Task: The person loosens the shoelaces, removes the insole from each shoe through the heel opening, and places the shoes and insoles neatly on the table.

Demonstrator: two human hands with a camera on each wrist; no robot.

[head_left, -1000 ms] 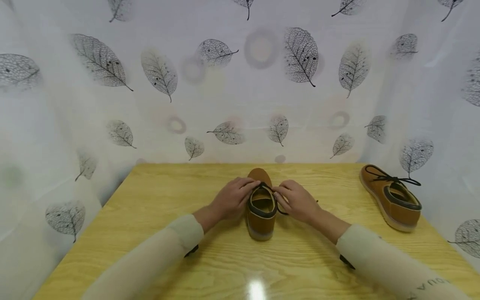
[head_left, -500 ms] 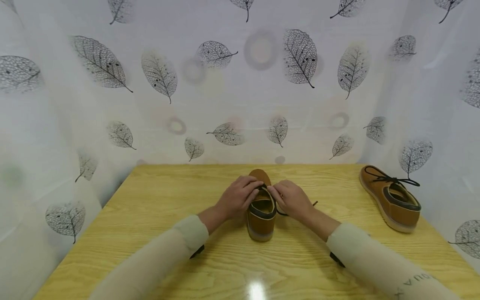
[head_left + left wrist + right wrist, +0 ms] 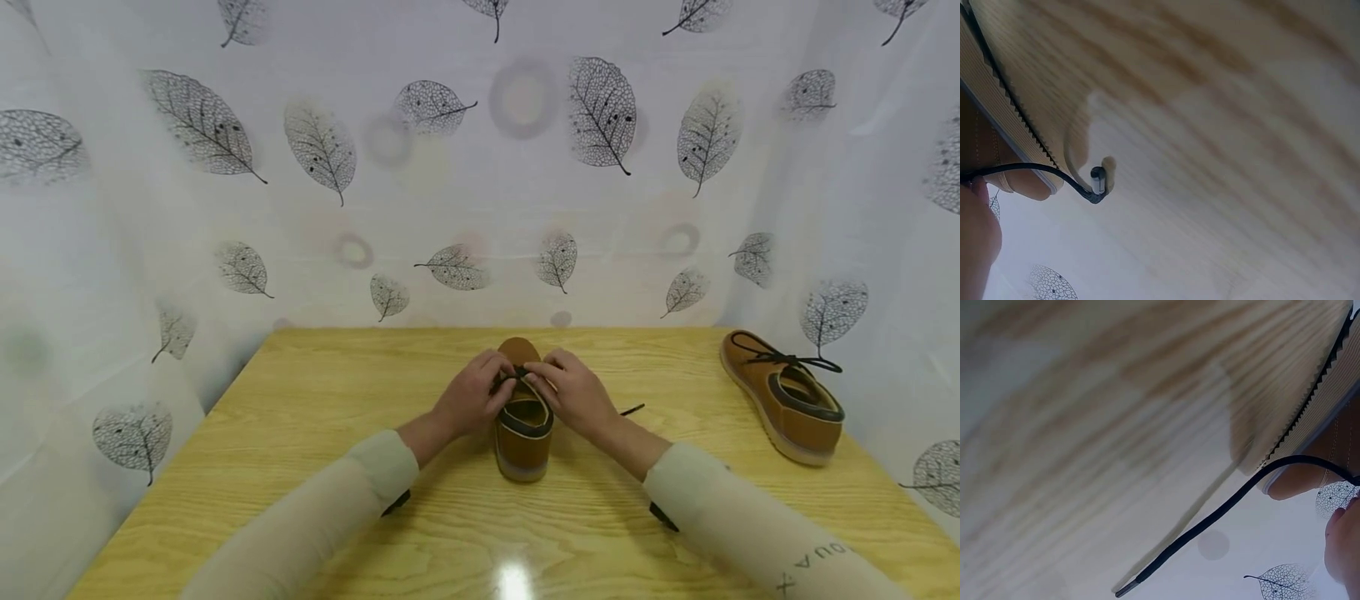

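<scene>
A brown shoe [image 3: 522, 454] stands at the middle of the table, toe pointing away, with a dark padded collar. Its black shoelace [image 3: 519, 373] is bunched or crossed over the tongue. My left hand [image 3: 472, 393] pinches the lace at the left of the shoe's throat. From the right, my right hand [image 3: 576, 396] pinches it too, fingertips close to the left ones. In the left wrist view a lace end [image 3: 1054, 170] droops beside the sole, its tip near the table. A longer lace end [image 3: 1222, 509] hangs in the right wrist view. The fingers hide the crossing partly.
A second brown shoe [image 3: 806, 421], its black lace tied in a bow, stands at the table's right edge. The wooden table [image 3: 337, 358] backs onto a white curtain [image 3: 465, 192] printed with leaves.
My right hand has shifted left, and both hands' fingertips have come together over the lace. The loose lace end at the right now sticks out farther past my wrist. Both shoes stay put.
</scene>
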